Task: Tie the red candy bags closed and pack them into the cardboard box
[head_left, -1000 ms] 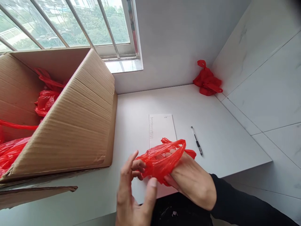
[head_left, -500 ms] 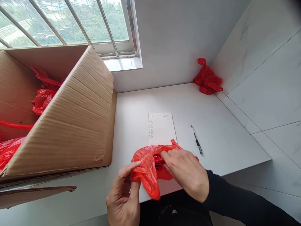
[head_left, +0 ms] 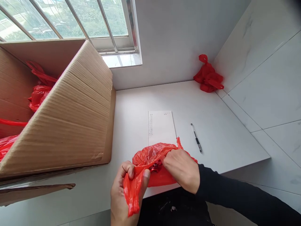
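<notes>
A thin red plastic bag (head_left: pixel 150 153) lies at the near edge of the white table, its mouth held apart. My left hand (head_left: pixel 125 191) is closed on one handle of the bag, which hangs down over the palm. Inside the mouth, dark red shiny items (head_left: pixel 155 166) show in part; their kind I cannot make out. My right hand (head_left: pixel 182 168) reaches into the bag, and its fingers are hidden by the plastic. Just beyond the bag lies a notepad (head_left: pixel 161 125) with a handwritten column, partly covered by the bag.
A tall cardboard box (head_left: pixel 70 125) with red bags (head_left: pixel 39 95) inside stands at left, one flap (head_left: pixel 35 193) sticking out in front. A black-and-clear pen (head_left: pixel 196 138) lies right of the notepad. Another red bag (head_left: pixel 208 77) sits in the far right corner by the tiled wall.
My left hand has taken hold of the bag's handle and pulled it left and down. My right hand has gone deeper into the bag, so its fingers no longer show.
</notes>
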Motion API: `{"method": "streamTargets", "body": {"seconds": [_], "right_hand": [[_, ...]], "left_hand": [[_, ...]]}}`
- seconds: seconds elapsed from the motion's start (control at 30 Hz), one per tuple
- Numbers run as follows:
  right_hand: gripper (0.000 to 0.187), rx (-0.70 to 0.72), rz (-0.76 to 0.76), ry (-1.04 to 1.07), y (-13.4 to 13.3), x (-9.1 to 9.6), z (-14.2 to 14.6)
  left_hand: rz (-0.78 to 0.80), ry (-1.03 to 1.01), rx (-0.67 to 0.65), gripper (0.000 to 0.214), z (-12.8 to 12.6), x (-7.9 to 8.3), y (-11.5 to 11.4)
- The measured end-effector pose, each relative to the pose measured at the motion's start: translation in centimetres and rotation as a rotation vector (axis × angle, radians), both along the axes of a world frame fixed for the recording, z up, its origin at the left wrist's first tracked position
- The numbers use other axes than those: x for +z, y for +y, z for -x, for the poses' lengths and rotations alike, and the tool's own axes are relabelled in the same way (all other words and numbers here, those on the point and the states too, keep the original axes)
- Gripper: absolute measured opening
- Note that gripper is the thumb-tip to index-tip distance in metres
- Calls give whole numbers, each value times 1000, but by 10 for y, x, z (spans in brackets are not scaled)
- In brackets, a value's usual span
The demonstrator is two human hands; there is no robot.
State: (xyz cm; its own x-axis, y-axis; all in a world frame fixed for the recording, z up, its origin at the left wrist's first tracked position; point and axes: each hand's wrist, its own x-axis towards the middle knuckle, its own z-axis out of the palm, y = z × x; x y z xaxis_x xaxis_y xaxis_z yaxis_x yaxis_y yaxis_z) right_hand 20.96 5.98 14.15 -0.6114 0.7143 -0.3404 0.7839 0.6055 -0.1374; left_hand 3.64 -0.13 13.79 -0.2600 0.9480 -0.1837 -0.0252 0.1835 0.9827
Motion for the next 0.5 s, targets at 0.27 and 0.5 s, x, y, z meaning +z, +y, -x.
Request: {"method": "streamTargets", "body": {"seconds": [0.27, 0.5], "right_hand": [[23, 112, -18, -101, -10, -11, -6], [20, 85, 45, -99, -5, -12, -8]], "left_hand": [[1, 36, 167, 24, 1, -7, 5], [-53, 144, 204, 34, -3, 12, 3]]}}
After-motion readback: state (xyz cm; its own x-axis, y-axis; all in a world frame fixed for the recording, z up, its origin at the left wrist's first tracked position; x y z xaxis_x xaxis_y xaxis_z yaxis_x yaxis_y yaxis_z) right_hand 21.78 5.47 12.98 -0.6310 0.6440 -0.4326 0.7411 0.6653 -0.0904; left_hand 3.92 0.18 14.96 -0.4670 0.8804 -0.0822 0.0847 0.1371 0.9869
